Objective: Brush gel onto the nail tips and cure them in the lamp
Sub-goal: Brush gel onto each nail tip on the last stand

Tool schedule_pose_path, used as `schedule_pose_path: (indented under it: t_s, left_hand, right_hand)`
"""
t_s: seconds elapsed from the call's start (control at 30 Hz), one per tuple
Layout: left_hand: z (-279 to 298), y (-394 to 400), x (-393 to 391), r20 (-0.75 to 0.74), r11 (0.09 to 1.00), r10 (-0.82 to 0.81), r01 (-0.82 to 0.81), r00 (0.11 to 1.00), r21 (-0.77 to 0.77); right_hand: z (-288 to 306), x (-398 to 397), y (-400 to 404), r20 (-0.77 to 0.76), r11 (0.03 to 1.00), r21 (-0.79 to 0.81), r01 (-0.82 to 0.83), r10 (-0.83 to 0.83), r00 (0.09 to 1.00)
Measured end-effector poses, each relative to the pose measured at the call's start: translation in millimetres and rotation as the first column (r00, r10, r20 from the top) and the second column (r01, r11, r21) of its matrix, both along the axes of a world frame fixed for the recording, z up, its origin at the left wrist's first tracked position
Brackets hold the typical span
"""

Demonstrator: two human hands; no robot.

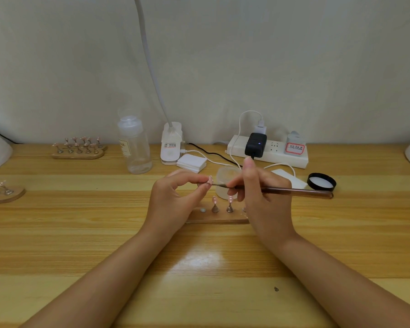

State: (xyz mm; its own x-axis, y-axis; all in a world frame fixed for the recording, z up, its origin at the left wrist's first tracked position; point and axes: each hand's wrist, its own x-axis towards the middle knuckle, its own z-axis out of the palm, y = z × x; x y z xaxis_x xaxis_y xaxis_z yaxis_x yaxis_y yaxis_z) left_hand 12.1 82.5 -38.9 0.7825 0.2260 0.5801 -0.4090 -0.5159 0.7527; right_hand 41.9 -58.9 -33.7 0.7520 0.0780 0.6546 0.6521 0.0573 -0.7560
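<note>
My left hand [175, 197] pinches a small stand with a pink nail tip [210, 179] on it, held above the table. My right hand [258, 197] grips a brown-handled brush [294, 192], and its fine tip touches the pink nail tip. Below the hands lies a wooden holder [217, 218] with two more pink nail tips on metal stands [230, 204]; its right end is hidden by my right hand. A clear gel jar [227, 176] stands just behind the brush. The white gooseneck lamp [171, 144] stands at the back.
A clear bottle [135, 147] stands back left, white pads [191, 162] lie beside the lamp base. The jar's black lid [321, 181] lies to the right. A power strip [268, 150] with plugs and cables sits by the wall. Other wooden holders with tips [78, 147] [0, 191] rest at the left.
</note>
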Motion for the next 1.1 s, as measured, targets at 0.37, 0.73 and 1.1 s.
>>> schedule_pose_path:
  t_s: [0.37, 0.73, 1.1]
  left_hand:
    - [-1.1, -0.3, 1.2, -0.009, 1.0, -0.005, 0.005, 1.0, -0.002]
    - [-0.9, -0.3, 1.0, -0.025, 1.0, -0.006, 0.006, 1.0, -0.006]
    - [-0.7, -0.8, 0.5, -0.028, 1.0, 0.002, -0.002, 1.0, -0.003]
  right_hand:
    - [-2.5, 1.5, 2.0, 0.028, 0.998, -0.057, 0.026, -0.024, 0.999]
    - [-0.1, 2.6, 3.4, -0.006, 0.998, -0.042, 0.048, -0.048, 0.999]
    - [-1.7, -0.5, 0.3, -0.051, 1.0, -0.002, -0.007, 0.006, 0.999]
